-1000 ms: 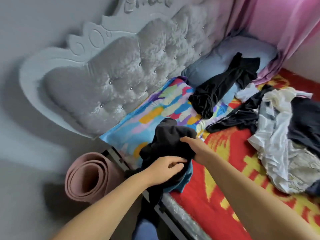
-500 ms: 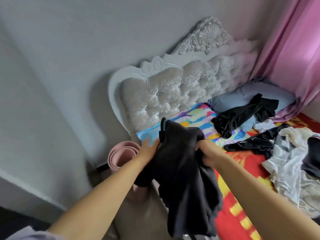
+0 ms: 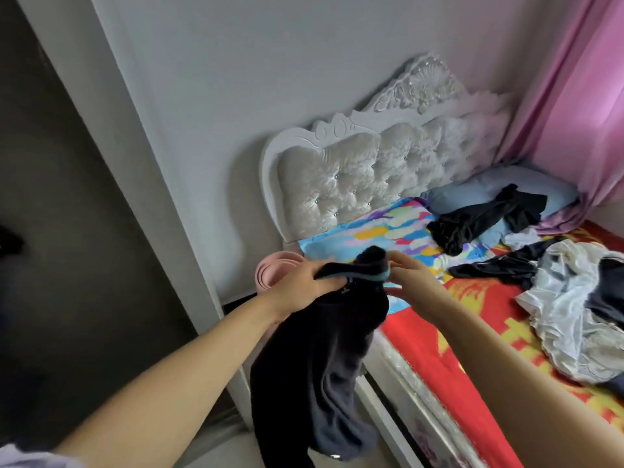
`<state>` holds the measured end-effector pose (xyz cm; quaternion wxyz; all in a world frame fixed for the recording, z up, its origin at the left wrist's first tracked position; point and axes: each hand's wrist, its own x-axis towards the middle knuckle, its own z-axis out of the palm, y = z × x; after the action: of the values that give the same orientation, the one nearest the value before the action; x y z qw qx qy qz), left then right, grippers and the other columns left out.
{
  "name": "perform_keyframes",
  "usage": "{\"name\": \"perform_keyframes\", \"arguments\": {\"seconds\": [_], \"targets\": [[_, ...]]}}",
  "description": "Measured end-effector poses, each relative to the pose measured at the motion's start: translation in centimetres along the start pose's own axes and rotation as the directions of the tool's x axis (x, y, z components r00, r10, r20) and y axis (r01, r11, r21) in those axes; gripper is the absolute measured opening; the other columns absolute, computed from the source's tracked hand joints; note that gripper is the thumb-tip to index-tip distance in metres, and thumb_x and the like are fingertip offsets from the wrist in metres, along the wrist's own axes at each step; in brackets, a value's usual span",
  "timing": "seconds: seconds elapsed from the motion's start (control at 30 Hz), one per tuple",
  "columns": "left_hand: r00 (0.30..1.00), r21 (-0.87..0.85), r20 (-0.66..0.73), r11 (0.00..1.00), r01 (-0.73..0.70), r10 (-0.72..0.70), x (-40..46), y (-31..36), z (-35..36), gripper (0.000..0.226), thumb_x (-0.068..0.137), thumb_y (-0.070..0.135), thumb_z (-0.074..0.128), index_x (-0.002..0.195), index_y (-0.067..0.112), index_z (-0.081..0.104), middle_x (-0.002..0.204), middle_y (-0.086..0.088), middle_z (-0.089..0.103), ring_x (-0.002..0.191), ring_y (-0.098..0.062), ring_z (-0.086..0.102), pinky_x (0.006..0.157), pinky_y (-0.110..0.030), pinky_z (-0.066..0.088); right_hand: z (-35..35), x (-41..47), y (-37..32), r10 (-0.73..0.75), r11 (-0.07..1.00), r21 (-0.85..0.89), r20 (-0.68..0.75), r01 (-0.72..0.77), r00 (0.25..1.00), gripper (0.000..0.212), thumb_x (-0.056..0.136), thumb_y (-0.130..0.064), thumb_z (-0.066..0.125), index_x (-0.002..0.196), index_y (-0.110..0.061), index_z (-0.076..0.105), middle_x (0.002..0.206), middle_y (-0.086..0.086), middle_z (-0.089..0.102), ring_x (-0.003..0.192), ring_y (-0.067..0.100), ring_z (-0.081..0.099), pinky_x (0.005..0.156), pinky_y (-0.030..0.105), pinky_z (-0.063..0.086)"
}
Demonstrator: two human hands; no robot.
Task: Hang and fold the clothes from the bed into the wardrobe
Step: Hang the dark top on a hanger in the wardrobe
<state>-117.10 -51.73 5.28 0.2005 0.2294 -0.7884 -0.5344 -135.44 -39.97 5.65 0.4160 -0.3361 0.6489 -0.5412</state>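
— What colours are on the bed?

— A red bedsheet (image 3: 449, 336) with yellow shapes, a pillow (image 3: 381, 231) streaked in blue, yellow, purple and white, and a plain pale blue pillow (image 3: 472, 194).

— And the clothes?

— A black garment (image 3: 324, 359) with a teal inner edge (held up), another black one (image 3: 486, 219), a white heap (image 3: 574, 319). Pink curtain (image 3: 574, 96), silvery-white headboard (image 3: 371, 170).

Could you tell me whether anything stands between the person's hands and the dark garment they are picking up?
Nothing does. The left hand and right hand already grip the top of the dark garment, which hangs beside the bed.
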Motion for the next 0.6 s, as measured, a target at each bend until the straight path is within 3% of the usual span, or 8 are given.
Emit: {"name": "perform_keyframes", "arguments": {"seconds": [0.1,0.17,0.23,0.27,0.37,0.43,0.5,0.6], "targets": [[0.992,0.179,0.042,0.976,-0.128,0.122,-2.9,1.6,0.5,0.014,0.087,0.006,0.066,0.100,0.011,0.071,0.089,0.026,0.063,0.094,0.016,0.055,0.088,-0.007,0.038,1.4,-1.8,-2.9,-0.109,0.981,-0.134,0.229,0.142,0.967,0.030,0.095,-0.006,0.050,0.105,-0.029,0.067,0.103,-0.004,0.071,0.094,0.007,0.065,0.074,0.016,0.049],[0.991,0.193,-0.032,0.974,-0.122,0.130,-5.4,2.9,0.0,0.016,0.087,0.004,0.066,0.102,0.007,0.070,0.105,0.008,0.065,0.111,-0.002,0.056,0.103,-0.025,0.039,2.8,-3.7,-3.8,-0.028,0.952,-0.272,0.383,0.141,0.923,0.017,0.092,-0.035,0.059,0.105,-0.032,0.070,0.109,-0.011,0.070,0.102,0.003,0.062,0.083,0.018,0.049],[0.990,0.234,-0.071,0.967,-0.104,0.124,-7.9,3.9,-0.4,0.016,0.086,0.003,0.066,0.102,0.002,0.068,0.117,-0.008,0.064,0.120,-0.019,0.054,0.108,-0.032,0.036,3.9,-5.4,-3.7,0.061,0.908,-0.389,0.490,0.156,0.870,0.037,0.078,-0.065,0.062,0.105,-0.041,0.068,0.110,-0.015,0.065,0.102,0.000,0.058,0.085,0.021,0.049],[0.987,0.250,-0.097,0.963,-0.099,0.127,-9.2,4.4,-0.5,0.015,0.086,0.002,0.067,0.101,0.001,0.067,0.115,-0.009,0.064,0.117,-0.020,0.056,0.105,-0.026,0.038,4.7,-6.3,-3.5,0.081,0.881,-0.433,0.534,0.190,0.842,0.037,0.073,-0.071,0.061,0.104,-0.052,0.063,0.114,-0.022,0.061,0.106,-0.003,0.055,0.085,0.017,0.047],[0.981,0.298,-0.177,0.954,-0.020,0.076,-12.8,5.5,-1.4,0.015,0.085,0.003,0.066,0.090,0.016,0.062,0.086,0.023,0.065,0.087,0.008,0.060,0.075,0.000,0.037,7.4,-8.4,-3.7,-0.005,0.762,-0.487,0.654,0.426,0.757,0.049,0.065,-0.072,0.062,0.109,-0.077,0.040,0.123,-0.045,0.039,0.121,-0.018,0.036,0.098,0.005,0.030],[0.971,0.342,-0.239,0.938,0.056,0.029,-15.0,5.9,-2.5,0.021,0.085,0.012,0.066,0.085,0.030,0.054,0.070,0.026,0.061,0.072,0.007,0.057,0.064,-0.002,0.037,9.4,-9.4,-3.8,-0.074,0.691,-0.469,0.710,0.549,0.700,0.078,0.069,-0.064,0.068,0.136,-0.058,0.029,0.137,-0.032,0.035,0.131,-0.014,0.027,0.108,0.010,0.021],[0.953,0.345,-0.304,0.932,0.110,0.000,-16.9,6.0,-3.8,0.022,0.083,0.021,0.066,0.084,0.035,0.050,0.065,0.020,0.060,0.062,0.004,0.054,0.057,-0.008,0.039,11.2,-10.0,-4.0,-0.109,0.635,-0.443,0.760,0.633,0.641,0.091,0.072,-0.051,0.076,0.145,-0.039,0.022,0.139,-0.019,0.033,0.130,-0.009,0.026,0.107,0.010,0.022],[0.931,0.315,-0.366,0.939,0.141,-0.017,-19.6,6.3,-5.9,0.023,0.083,0.023,0.067,0.087,0.037,0.049,0.069,0.017,0.063,0.059,0.005,0.055,0.057,-0.011,0.042,13.8,-11.3,-5.1,-0.130,0.513,-0.483,0.773,0.710,0.621,0.094,0.071,-0.050,0.076,0.142,-0.042,0.016,0.128,-0.022,0.030,0.116,-0.010,0.026,0.091,0.000,0.025]]}}
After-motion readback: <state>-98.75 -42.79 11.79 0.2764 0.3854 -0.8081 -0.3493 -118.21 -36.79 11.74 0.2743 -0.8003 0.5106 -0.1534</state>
